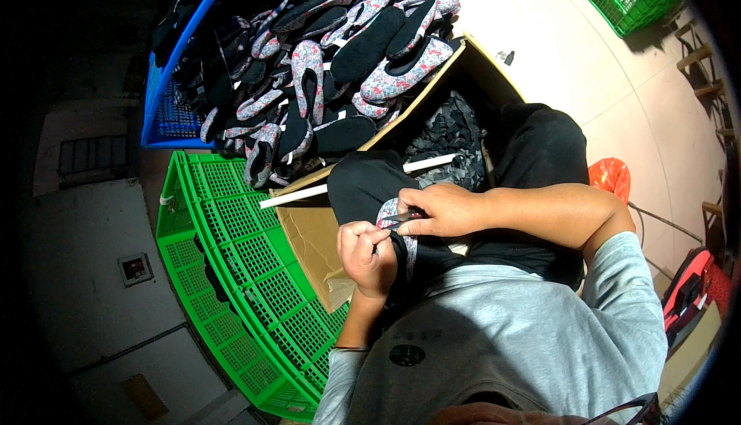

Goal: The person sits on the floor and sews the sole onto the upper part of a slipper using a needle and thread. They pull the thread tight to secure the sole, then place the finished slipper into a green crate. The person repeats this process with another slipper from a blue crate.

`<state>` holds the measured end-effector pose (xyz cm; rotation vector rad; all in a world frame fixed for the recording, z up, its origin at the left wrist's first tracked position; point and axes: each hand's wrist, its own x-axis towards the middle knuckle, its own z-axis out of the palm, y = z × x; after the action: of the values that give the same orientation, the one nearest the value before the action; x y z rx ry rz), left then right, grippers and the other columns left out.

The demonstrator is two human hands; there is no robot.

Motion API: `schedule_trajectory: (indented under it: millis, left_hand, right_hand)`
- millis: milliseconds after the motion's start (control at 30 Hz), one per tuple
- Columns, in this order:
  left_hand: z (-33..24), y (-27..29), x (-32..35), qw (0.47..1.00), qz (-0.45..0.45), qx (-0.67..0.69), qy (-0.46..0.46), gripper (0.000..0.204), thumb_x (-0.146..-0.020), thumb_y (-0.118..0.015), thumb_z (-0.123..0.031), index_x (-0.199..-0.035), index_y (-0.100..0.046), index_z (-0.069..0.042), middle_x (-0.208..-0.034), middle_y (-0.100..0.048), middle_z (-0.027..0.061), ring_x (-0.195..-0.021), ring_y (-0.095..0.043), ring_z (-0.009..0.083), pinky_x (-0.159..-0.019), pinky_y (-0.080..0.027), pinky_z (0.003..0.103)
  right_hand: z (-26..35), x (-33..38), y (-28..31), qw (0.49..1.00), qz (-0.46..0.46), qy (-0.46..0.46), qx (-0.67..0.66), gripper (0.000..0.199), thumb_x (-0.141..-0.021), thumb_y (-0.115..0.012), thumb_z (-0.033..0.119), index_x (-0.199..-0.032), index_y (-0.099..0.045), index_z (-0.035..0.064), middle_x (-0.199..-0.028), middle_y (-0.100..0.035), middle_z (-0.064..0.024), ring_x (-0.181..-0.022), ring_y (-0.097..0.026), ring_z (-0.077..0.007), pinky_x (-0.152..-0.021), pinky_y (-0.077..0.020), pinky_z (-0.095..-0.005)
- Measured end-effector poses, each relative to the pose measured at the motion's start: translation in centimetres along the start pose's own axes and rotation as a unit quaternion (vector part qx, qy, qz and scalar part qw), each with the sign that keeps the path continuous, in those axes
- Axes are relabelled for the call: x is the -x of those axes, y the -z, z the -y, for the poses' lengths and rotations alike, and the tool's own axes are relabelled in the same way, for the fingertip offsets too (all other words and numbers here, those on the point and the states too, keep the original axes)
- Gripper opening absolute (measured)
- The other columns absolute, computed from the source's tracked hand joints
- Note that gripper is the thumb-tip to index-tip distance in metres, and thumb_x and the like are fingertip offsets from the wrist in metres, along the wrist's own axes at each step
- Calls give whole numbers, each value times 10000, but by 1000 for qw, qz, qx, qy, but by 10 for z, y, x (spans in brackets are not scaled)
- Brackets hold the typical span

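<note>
- Across our lap, a floral slipper [388,209] lies between our hands.
- Our left hand [367,253] curls its fingers beside it — what they pinch, we cannot tell.
- Our right hand [441,209] grasps dark snips [400,218], blades by the left fingertips.
- Ahead of us, more slippers [309,70] overfill a blue crate [160,112].
</note>
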<state>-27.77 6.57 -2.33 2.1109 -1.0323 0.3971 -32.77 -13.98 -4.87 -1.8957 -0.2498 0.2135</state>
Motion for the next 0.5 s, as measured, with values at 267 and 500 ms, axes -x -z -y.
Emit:
schedule_trajectory:
  millis: [267,500]
  left_hand:
    - [-1,0,-2,1000,7,1,4,219,-655,-665,113,-768,-593,-60,-780,-574,90,-723,-574,264,-662,-467,359]
    - [0,-2,-1,1000,19,8,17,197,-670,-651,122,-764,-600,-44,-789,-570,103,-740,-575,247,-683,-471,334]
  right_hand:
    - [-2,1,-1,1000,-6,3,-4,403,-931,-668,432,-1059,-550,68,-815,-647,-163,-761,-644,-376,-669,-482,-460]
    - [-4,1,-1,1000,-8,-5,-3,406,-936,-660,436,-1054,-552,62,-817,-647,-172,-764,-644,-380,-669,-483,-460]
